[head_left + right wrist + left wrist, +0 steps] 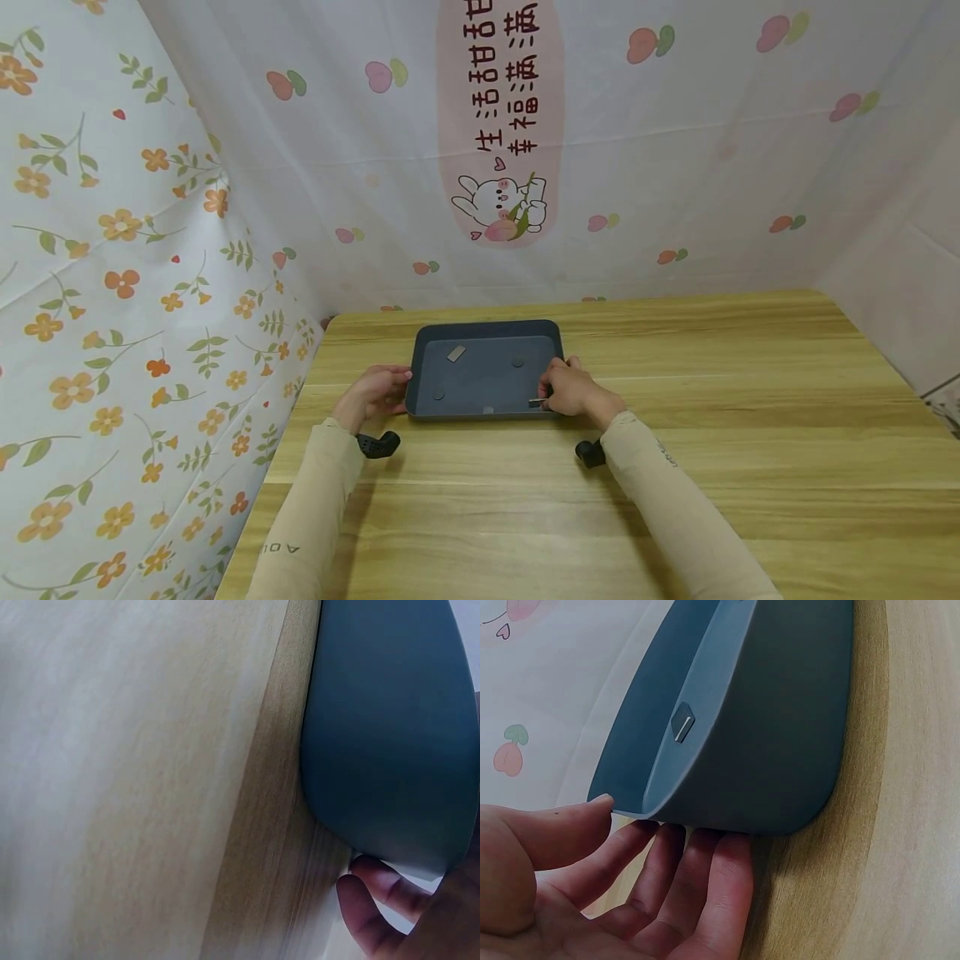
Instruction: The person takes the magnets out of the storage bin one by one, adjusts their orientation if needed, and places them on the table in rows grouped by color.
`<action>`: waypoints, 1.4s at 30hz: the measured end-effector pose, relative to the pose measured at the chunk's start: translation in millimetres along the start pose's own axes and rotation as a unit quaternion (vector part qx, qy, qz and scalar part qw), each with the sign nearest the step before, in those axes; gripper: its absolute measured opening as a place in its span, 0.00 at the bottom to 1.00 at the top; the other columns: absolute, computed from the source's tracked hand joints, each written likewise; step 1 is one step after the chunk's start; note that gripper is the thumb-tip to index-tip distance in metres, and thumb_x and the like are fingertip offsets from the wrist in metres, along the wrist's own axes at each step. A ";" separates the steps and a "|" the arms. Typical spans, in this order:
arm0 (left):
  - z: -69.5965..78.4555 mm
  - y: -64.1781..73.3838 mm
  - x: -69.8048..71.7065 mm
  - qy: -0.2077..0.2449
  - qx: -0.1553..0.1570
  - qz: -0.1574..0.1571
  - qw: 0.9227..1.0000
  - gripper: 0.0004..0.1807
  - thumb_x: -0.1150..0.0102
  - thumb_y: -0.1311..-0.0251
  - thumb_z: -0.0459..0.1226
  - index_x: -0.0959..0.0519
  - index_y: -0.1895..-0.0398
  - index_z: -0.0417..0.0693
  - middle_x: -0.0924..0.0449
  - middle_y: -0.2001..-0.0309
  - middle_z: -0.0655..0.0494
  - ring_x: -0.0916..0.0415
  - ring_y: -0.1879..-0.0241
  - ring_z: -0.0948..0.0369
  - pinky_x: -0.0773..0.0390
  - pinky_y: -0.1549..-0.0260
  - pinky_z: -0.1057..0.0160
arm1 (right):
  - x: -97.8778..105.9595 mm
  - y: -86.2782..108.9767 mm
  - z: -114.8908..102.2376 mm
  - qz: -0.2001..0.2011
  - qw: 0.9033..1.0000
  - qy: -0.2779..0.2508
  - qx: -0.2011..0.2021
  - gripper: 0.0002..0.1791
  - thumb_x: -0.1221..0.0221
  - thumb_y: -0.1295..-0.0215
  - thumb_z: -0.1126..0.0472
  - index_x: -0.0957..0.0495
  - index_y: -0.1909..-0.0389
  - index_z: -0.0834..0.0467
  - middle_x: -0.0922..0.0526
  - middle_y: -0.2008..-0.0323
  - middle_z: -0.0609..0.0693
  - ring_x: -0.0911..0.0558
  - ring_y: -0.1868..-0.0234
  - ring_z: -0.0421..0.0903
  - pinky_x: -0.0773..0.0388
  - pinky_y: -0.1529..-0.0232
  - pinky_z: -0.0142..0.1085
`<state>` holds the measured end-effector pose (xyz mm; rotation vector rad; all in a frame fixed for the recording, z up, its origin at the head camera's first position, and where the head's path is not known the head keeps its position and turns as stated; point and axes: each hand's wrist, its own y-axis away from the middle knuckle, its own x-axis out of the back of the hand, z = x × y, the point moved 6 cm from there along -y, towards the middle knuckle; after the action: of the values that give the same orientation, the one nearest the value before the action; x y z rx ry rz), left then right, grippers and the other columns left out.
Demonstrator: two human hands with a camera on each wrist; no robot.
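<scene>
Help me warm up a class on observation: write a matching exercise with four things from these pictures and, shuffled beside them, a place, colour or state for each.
Things:
1. tray
2. pale flat piece
3. left grip
4. rabbit drawing

Places, colours, states:
A. inside the tray, toward its far left corner
B. touching the tray's left end
C. on a pink patch
D. dark blue-grey

Pairs: 1-D, 2-A, 3-B, 4-C

A pink panel (pixel 498 108) on the back curtain (pixel 615 142) bears two columns of Chinese characters, read upward: 生活甜甜 and 幸福满满, the tops cut off. Lettering on the left sleeve (pixel 311 504) and right sleeve (pixel 690 508) is not reliably readable.
</scene>
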<state>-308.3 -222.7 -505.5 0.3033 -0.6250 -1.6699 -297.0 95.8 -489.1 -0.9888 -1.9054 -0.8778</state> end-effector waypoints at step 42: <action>-3.6 -4.2 3.2 -0.001 0.000 0.002 1.000 0.23 0.55 0.27 0.38 0.34 0.32 0.40 0.23 0.48 0.49 0.25 0.52 0.57 0.21 0.61 0.60 | -3.0 4.8 3.3 0.069 0.997 -0.010 0.045 0.05 0.35 0.39 0.57 0.22 0.71 0.48 0.27 0.58 0.50 0.36 0.55 0.54 0.37 0.56 0.46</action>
<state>-310.5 -226.2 -510.3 0.2992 -0.6266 -1.6659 -292.8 99.9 -492.2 -1.0652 -1.8521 -0.6989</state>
